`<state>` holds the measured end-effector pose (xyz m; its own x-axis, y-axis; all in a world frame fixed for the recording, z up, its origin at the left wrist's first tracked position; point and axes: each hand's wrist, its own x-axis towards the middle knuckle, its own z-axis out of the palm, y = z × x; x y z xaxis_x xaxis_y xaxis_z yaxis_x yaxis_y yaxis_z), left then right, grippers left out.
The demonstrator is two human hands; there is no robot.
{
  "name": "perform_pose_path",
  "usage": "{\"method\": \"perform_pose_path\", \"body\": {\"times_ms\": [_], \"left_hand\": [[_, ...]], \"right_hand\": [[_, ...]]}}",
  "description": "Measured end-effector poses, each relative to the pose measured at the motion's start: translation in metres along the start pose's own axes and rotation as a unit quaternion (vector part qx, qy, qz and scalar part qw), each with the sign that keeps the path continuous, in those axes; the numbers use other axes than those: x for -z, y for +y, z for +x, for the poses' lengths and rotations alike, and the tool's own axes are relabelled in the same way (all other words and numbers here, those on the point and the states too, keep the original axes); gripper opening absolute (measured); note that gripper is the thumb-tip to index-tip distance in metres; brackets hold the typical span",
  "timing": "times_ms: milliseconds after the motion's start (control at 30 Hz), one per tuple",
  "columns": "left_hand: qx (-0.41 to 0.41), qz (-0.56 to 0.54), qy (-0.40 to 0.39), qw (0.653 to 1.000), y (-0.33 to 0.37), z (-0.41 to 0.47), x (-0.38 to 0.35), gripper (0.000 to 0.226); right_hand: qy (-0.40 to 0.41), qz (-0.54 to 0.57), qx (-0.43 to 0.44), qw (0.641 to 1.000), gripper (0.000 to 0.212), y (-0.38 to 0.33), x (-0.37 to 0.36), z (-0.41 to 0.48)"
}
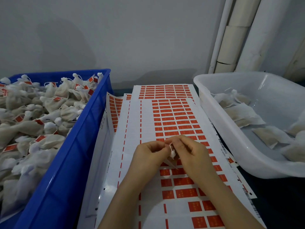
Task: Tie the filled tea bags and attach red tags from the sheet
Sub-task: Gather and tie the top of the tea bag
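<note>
A blue crate (71,146) stands at the left, heaped with tied white bags (33,113) bearing small red tags; a translucent white tub (231,129) sits at the right, holding a few flat filled bags (244,114) without tags; between the two containers lies the sheet of red tags (175,119), overlapping other sheets (113,111) beneath it, with bare white strips where its left columns have been emptied. Both forearms reach over the lower part of the sheet and hide some of its tags; the sheets rest on a dark surface, seen at the lower right; behind runs a plain pale wall, and pale pipes (239,33) rise in the right corner. The tea bag (172,154) being worked is small, white and gathered at its neck, with a thin white string running up from it; it hangs just above the sheet, between the two hands, largely hidden by them. The left hand (148,154) has its fingers curled, pinching the string near the top; the right hand (189,152) likewise curls its fingers about the string and the bag's neck.
</note>
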<state>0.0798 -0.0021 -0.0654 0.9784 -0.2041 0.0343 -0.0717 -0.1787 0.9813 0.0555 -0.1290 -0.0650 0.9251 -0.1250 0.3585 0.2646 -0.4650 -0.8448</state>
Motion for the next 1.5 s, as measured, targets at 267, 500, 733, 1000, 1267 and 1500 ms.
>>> {"method": "perform_pose_path", "body": {"times_ms": [267,500,733,1000,1267,1500], "left_hand": [[-0.023,0.007,0.003,1.000,-0.001,-0.001,-0.004,0.019],[-0.043,0.037,0.006,0.998,-0.002,-0.001,-0.007,0.015],[-0.057,0.059,0.004,0.997,-0.004,0.000,-0.007,0.011],[-0.035,0.084,-0.012,0.996,-0.003,-0.001,-0.004,0.018],[0.007,0.050,0.005,0.999,-0.001,0.000,-0.001,0.019],[-0.001,0.020,-0.017,1.000,0.000,0.000,-0.003,0.019]], "right_hand": [[-0.015,0.004,-0.033,0.999,0.014,0.006,0.002,0.002],[-0.022,0.019,-0.071,0.997,0.008,0.005,0.005,0.005],[-0.037,0.018,-0.087,0.995,0.012,0.004,0.012,0.006],[-0.036,-0.226,0.019,0.973,0.018,0.013,0.003,0.010],[0.004,-0.085,-0.019,0.996,0.017,0.008,0.016,0.010],[-0.024,-0.054,-0.038,0.998,0.007,0.003,0.012,0.007]]}}
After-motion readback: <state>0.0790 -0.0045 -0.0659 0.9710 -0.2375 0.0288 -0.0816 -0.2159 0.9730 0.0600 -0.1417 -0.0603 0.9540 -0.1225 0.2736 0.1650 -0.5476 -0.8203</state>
